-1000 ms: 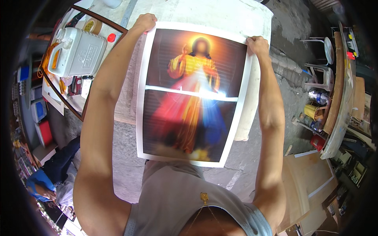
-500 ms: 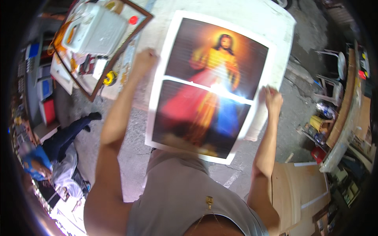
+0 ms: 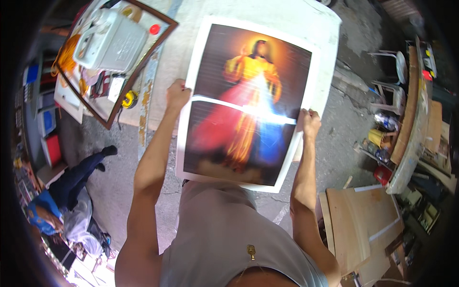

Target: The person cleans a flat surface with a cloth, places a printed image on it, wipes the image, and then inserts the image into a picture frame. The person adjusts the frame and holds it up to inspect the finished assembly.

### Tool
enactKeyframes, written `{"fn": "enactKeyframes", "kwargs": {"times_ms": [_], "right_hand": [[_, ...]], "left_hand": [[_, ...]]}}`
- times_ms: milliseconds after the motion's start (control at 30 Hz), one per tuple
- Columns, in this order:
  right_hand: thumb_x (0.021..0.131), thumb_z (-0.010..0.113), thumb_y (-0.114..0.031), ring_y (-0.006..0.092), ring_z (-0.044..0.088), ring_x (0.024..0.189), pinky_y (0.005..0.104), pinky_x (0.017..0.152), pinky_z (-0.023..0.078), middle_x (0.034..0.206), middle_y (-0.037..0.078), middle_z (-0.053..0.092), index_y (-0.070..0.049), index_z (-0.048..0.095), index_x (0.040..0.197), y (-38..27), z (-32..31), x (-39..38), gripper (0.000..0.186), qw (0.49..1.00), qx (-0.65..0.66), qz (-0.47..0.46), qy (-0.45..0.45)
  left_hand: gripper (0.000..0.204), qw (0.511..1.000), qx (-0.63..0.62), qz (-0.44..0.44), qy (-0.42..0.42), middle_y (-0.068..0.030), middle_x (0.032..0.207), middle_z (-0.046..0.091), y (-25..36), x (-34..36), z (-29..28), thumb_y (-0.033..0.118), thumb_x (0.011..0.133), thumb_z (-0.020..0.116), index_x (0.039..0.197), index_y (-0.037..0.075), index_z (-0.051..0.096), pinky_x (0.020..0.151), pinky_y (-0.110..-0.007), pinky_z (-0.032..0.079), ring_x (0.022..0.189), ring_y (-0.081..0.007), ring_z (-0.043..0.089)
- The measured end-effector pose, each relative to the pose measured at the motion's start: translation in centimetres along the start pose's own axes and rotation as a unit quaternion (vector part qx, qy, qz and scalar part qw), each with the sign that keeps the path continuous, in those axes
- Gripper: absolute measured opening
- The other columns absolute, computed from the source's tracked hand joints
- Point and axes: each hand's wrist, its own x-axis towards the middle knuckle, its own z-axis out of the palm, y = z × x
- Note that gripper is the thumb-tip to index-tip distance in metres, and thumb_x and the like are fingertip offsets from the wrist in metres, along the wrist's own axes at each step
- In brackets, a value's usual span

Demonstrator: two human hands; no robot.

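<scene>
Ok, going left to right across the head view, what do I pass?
Seated person in blue → white plastic container → left hand → glossy poster → right hand → white plastic chairs → long cluttered workbench.

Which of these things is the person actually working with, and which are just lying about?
In hand:
- large glossy print, gripped at its side edges by the left hand and right hand
- white table beneath it

Lying about:
- white plastic jug on a wooden frame
- yellow tape measure
- plywood boards
- plastic chairs

the print [image 3: 244, 103] lies over the table [image 3: 325, 28], framed board [image 3: 95, 103] to its left.
</scene>
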Motion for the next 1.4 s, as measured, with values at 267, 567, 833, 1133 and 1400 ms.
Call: {"fn": "enactKeyframes", "kwargs": {"times_ms": [267, 567, 833, 1133, 1400], "right_hand": [[0.077, 0.063, -0.019, 0.0274, 0.063, 0.092, 0.0353, 0.083, 0.047, 0.097, 0.021, 0.066, 0.006, 0.062, 0.105, -2.8, -3.0, 1.2, 0.037, 0.991, 0.093, 0.08, -0.059], [0.072, 0.063, -0.022, 0.0307, 0.064, 0.095, 0.0357, 0.084, 0.047, 0.097, 0.022, 0.067, 0.002, 0.066, 0.103, -8.2, -2.9, 9.5, 0.039, 0.989, 0.11, 0.09, -0.045], [0.08, 0.068, -0.028, 0.0302, 0.064, 0.097, 0.0379, 0.084, 0.049, 0.1, 0.019, 0.067, -0.003, 0.06, 0.115, -2.6, -3.5, 8.4, 0.044, 1.0, -0.018, -0.001, -0.013], [0.079, 0.073, -0.034, 0.0171, 0.061, 0.076, 0.0319, 0.072, 0.049, 0.079, 0.009, 0.066, -0.001, 0.065, 0.084, 9.6, -4.4, -13.7, 0.034, 0.97, 0.12, 0.204, 0.05], [0.084, 0.069, -0.034, 0.0098, 0.058, 0.058, 0.0245, 0.053, 0.046, 0.068, 0.001, 0.06, -0.006, 0.061, 0.086, 13.5, -0.4, -15.1, 0.029, 0.877, 0.42, 0.228, -0.055]], "left_hand": [[0.024, 0.98, -0.19, -0.022, -0.054, -0.0036, 0.077, 0.059, -0.2, 3.4, -0.3, 0.008, 0.072, 0.067, 0.095, 0.001, 0.063, 0.067, -0.027, 0.044, 0.07, -0.0131, 0.053], [0.025, 0.985, -0.153, -0.029, -0.069, -0.0097, 0.087, 0.066, 6.7, 11.7, -0.4, 0.009, 0.075, 0.067, 0.098, -0.001, 0.063, 0.074, -0.028, 0.047, 0.081, -0.0158, 0.06], [0.063, 0.997, 0.034, 0.056, -0.048, -0.0187, 0.113, 0.059, 2.1, 1.3, -1.7, 0.023, 0.074, 0.074, 0.129, 0.003, 0.05, 0.084, -0.036, 0.047, 0.097, -0.0284, 0.06], [0.035, 0.993, -0.099, 0.0, 0.064, -0.0036, 0.066, 0.049, -10.4, -17.3, -0.4, 0.031, 0.074, 0.079, 0.077, 0.004, 0.056, 0.055, -0.03, 0.039, 0.061, -0.0144, 0.044], [0.039, 0.971, -0.214, -0.086, -0.061, -0.0022, 0.061, 0.056, -11.1, -14.3, 0.9, 0.038, 0.077, 0.076, 0.075, 0.003, 0.06, 0.049, -0.023, 0.039, 0.053, -0.0082, 0.049]]}}
